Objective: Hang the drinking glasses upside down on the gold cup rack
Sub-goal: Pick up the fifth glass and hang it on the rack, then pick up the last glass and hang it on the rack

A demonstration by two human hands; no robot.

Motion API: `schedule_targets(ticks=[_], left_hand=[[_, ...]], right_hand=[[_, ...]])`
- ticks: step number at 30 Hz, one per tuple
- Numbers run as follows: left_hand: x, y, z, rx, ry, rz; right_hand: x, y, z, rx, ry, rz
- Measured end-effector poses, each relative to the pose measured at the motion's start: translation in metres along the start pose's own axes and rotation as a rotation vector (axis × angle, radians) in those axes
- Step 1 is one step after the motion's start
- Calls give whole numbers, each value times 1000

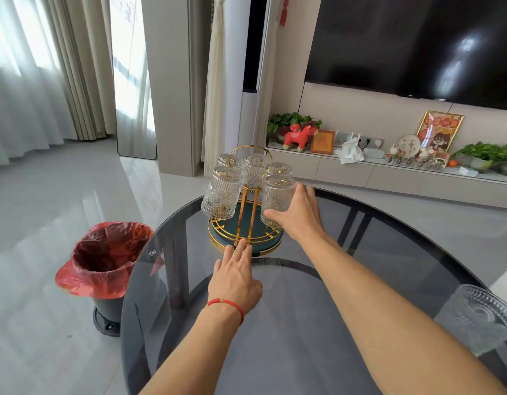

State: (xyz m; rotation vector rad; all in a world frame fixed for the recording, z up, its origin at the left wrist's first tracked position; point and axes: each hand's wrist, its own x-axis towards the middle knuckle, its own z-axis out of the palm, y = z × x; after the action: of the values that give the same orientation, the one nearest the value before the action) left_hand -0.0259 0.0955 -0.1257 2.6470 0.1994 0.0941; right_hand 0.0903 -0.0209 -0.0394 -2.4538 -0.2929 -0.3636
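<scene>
The gold cup rack (pixel 248 215) with a dark green round base stands on the far part of the glass table. Several ribbed clear glasses hang upside down on it. My right hand (pixel 299 213) is wrapped around the front-right hanging glass (pixel 276 199). The front-left glass (pixel 222 193) hangs free. My left hand (pixel 236 276) lies flat on the table, fingers spread, fingertips touching the front rim of the rack's base. One more ribbed glass (pixel 480 317) stands upright on the table at the right edge, away from both hands.
The round dark glass table (pixel 289 323) fills the lower view. A black bin with a red bag (pixel 105 266) stands on the floor left of it. A TV cabinet with plants and ornaments (pixel 389 166) runs along the far wall.
</scene>
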Motion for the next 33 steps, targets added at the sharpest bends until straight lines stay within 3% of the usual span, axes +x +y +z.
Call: schedule_targets(ticks=[6, 12, 14, 18, 23, 27, 33], left_hand=[[-7, 7, -3, -52, 23, 19], [-29, 46, -11, -236, 149, 118], [-37, 57, -11, -260, 156, 148], [-50, 70, -9, -244, 143, 185], [-62, 85, -5, -269, 90, 209], [-70, 94, -1, -288, 46, 223], [-73, 109, 8, -488, -71, 161]], right_hand=[[-58, 22, -26, 31, -33, -49], [-155, 99, -95, -233, 110, -185], [-170, 125, -123, -402, 178, -130], [-182, 164, -160, -620, 200, 203], [-185, 189, -167, -382, 188, 462], [-182, 195, -167, -240, 254, 498], [-187, 169, -167, -30, 191, 458]])
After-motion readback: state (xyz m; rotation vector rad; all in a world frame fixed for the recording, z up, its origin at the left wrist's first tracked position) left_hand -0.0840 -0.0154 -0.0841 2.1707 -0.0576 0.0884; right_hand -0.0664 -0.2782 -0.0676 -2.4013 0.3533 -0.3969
